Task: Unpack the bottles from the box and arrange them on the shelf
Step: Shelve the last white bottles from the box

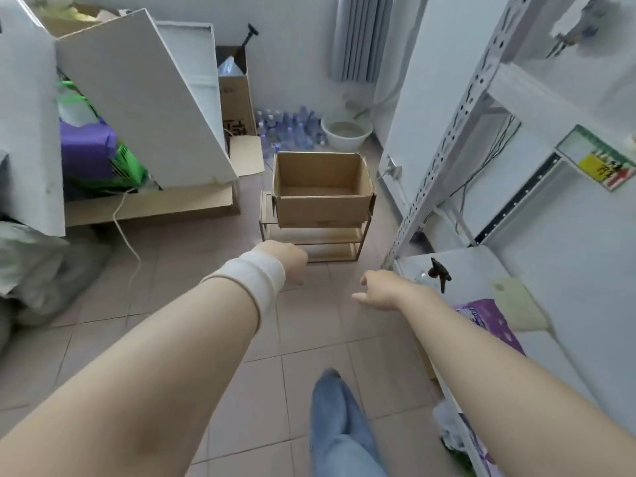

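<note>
An open cardboard box (321, 204) sits on a small wooden rack (311, 241) on the tiled floor; its inside shows no bottles. Behind it a cluster of several clear water bottles (292, 130) stands on the floor by the wall. A white metal shelf unit (457, 132) rises on the right. My left hand (287, 261), with a white band at the wrist, hangs just in front of the rack, fingers curled and holding nothing. My right hand (378, 290) reaches forward near the shelf's lower corner, thumb out, holding nothing.
White boards (144, 98) lean on the left over bags and a purple-green pack (93, 149). A tall carton (235, 94) and a white basin (346, 132) stand at the back. The lower shelf holds a black spray trigger (438, 273), a purple pack (488, 325) and a cloth. My jeans leg (340, 428) is below.
</note>
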Available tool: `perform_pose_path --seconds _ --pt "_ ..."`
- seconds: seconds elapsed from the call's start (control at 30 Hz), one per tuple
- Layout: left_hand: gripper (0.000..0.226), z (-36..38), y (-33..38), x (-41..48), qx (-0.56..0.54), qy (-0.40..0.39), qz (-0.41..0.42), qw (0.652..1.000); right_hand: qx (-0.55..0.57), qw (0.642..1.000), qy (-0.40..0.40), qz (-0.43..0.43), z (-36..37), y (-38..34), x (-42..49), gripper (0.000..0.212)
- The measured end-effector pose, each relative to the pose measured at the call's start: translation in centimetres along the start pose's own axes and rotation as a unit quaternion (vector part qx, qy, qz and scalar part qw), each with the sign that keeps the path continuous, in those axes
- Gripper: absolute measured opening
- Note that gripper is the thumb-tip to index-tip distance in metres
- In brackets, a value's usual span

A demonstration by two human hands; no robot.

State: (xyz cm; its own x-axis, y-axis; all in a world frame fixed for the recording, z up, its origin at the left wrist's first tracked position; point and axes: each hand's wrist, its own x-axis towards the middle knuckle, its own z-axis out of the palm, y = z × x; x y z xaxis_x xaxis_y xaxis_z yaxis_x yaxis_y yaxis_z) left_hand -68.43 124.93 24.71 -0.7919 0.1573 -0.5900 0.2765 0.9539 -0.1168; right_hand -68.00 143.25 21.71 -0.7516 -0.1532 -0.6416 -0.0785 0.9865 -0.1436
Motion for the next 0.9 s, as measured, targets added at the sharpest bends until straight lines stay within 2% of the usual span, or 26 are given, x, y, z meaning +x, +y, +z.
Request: perform_pose_path --seconds 0.17,0.33,0.53,0.7,0.9 --pt "0.04 -3.9 -2.1 7.9 -0.074 -0.041 -0.01 0.996 0.006 0.998 -0.058 -0.015 -4.8 1.3 9.3 0.053" --pt "0.039 -5.8 -7.7 14.9 -0.147 -0.061 -0.044 0.986 -0.026 0.995 -0.089 -0.03 -10.5 0.1 18.2 0.052" --pt "0.04 -7.6 -15.1 23.8 -0.136 -0.105 -0.062 0.983 -0.035 0.995 -0.075 -0.055 -16.1 -3.5 29.1 0.049" --pt "0.037 -9.8 -19.6 32.9 -0.137 -0.094 -0.032 0.986 -0.01 0.996 -0.087 -0.023 -19.7 -4.9 37.1 0.047" --pt "0.036 -11.3 -22.6 42.7 -0.152 -0.13 -0.012 0.98 0.066 0.991 -0.112 0.004 -21.9 -5.1 45.0 0.042"
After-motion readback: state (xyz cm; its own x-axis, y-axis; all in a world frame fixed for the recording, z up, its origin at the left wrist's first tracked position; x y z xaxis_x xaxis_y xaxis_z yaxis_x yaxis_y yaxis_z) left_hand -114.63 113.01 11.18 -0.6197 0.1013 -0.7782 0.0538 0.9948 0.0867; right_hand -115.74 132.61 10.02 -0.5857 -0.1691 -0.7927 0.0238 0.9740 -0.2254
